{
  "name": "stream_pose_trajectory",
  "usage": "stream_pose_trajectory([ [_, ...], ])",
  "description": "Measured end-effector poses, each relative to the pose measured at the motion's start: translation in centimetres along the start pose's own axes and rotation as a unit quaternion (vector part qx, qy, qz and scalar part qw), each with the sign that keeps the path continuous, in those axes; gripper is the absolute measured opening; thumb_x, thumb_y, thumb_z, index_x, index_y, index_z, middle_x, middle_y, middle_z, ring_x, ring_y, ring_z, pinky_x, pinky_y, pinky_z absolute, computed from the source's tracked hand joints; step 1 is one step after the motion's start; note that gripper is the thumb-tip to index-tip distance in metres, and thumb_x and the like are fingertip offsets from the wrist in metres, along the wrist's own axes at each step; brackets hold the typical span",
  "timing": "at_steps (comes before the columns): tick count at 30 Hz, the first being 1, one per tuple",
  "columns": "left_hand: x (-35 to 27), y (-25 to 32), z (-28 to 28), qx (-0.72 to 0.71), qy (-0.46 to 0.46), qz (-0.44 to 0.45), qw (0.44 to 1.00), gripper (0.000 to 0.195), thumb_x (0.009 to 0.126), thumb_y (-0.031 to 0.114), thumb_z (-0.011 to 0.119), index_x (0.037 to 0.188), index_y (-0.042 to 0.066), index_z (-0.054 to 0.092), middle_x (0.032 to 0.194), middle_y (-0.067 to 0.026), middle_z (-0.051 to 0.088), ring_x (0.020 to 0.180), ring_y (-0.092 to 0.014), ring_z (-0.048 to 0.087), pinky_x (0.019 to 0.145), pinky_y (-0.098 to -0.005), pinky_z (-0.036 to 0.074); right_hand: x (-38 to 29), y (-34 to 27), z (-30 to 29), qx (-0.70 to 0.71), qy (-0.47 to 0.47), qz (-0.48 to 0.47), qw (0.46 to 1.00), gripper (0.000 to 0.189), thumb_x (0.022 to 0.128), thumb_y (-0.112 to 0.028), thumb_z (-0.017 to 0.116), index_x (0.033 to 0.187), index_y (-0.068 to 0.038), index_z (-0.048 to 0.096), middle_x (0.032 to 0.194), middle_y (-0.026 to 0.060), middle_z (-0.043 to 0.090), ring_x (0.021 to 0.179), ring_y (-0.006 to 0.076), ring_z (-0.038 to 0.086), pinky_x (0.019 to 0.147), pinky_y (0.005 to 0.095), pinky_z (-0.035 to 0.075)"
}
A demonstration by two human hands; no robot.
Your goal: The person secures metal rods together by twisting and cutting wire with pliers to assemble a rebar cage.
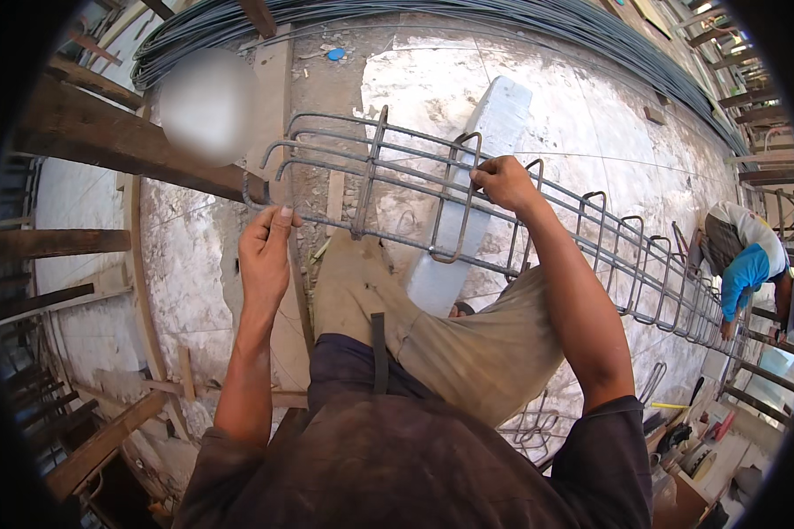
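A long rebar cage made of ribbed steel bars and rectangular wire stirrups runs from the middle of the view to the far right. Its near bars end in hooks. My left hand pinches the lowest bar close to its hooked end. With bent fingers, my right hand grips a stirrup where it crosses the upper bars. Another stirrup stands across the bars between my hands. Beneath the cage lies a pale grey-white block, set at a slant.
At the far right a co-worker bends over the cage's other end. A bundle of long steel bars curves along the back. Timber beams stand at the left. Loose stirrups and tools lie at the lower right.
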State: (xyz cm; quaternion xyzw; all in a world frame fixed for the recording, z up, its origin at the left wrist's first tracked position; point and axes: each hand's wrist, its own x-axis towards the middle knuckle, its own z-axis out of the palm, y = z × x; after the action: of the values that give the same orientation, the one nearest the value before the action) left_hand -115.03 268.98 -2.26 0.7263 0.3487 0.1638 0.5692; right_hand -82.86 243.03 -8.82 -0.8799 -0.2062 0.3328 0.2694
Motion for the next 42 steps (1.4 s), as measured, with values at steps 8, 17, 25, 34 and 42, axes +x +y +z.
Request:
stream_pose_trajectory([
  [8, 0.8, -1.1, 2.0, -0.031, -0.014, 0.015, 0.999, 0.031, 0.106, 0.026, 0.06, 0.091, 0.0, 0.069, 0.074, 0.0073, 0.049, 0.069, -0.003, 0.038, 0.06, -0.024, 0.03, 0.7, -0.5, 0.5, 0.005, 0.068, 0.004, 0.998, 0.029, 0.078, -0.022, 0.08, 0.09, 0.005, 0.078, 0.082, 0.022, 0.074, 0.08, 0.0321, 0.074, 0.079, 0.0413, 0.057],
  [17, 1.3, -0.6, 3.1, -0.025, -0.02, 0.018, 0.999, 0.031, 0.106, 0.027, 0.06, 0.092, 0.0, 0.07, 0.072, 0.0078, 0.049, 0.068, -0.003, 0.038, 0.06, -0.0239, 0.03, 1.2, -1.5, 1.2, 0.119, 0.045, 0.029, 0.991, 0.025, 0.08, -0.02, 0.081, 0.087, 0.004, 0.079, 0.082, 0.0168, 0.075, 0.076, 0.0232, 0.07, 0.074, 0.0375, 0.055],
  [25, 2.4, -1.4, 0.0, -0.065, 0.039, -0.014, 0.997, 0.033, 0.106, 0.036, 0.061, 0.095, 0.006, 0.07, 0.065, 0.0118, 0.04, 0.054, 0.001, 0.03, 0.047, -0.0202, 0.021, 2.2, 1.0, -1.3, 0.01, 0.071, 0.034, 0.997, 0.033, 0.093, -0.029, 0.069, 0.106, 0.001, 0.076, 0.093, 0.0176, 0.077, 0.087, 0.028, 0.073, 0.081, 0.04, 0.057],
  [34, 3.0, -1.1, -0.3, -0.05, 0.038, 0.016, 0.998, 0.033, 0.106, 0.036, 0.06, 0.095, 0.007, 0.071, 0.066, 0.0118, 0.039, 0.056, 0.001, 0.032, 0.049, -0.0199, 0.023, 4.4, -0.6, -0.1, -0.338, 0.019, -0.082, 0.937, 0.024, 0.08, -0.015, 0.074, 0.102, -0.008, 0.073, 0.102, 0.0153, 0.075, 0.101, 0.0355, 0.071, 0.088, 0.0459, 0.057],
  [42, 1.8, -2.4, -1.4, -0.058, 0.06, -0.022, 0.996, 0.03, 0.107, 0.026, 0.058, 0.096, 0.002, 0.072, 0.067, 0.0112, 0.037, 0.061, -0.001, 0.03, 0.055, -0.0233, 0.021, 4.8, 1.4, 1.2, -0.383, 0.061, -0.164, 0.907, 0.017, 0.078, -0.005, 0.066, 0.093, 0.002, 0.069, 0.095, 0.0232, 0.072, 0.092, 0.0398, 0.072, 0.082, 0.0482, 0.059],
])
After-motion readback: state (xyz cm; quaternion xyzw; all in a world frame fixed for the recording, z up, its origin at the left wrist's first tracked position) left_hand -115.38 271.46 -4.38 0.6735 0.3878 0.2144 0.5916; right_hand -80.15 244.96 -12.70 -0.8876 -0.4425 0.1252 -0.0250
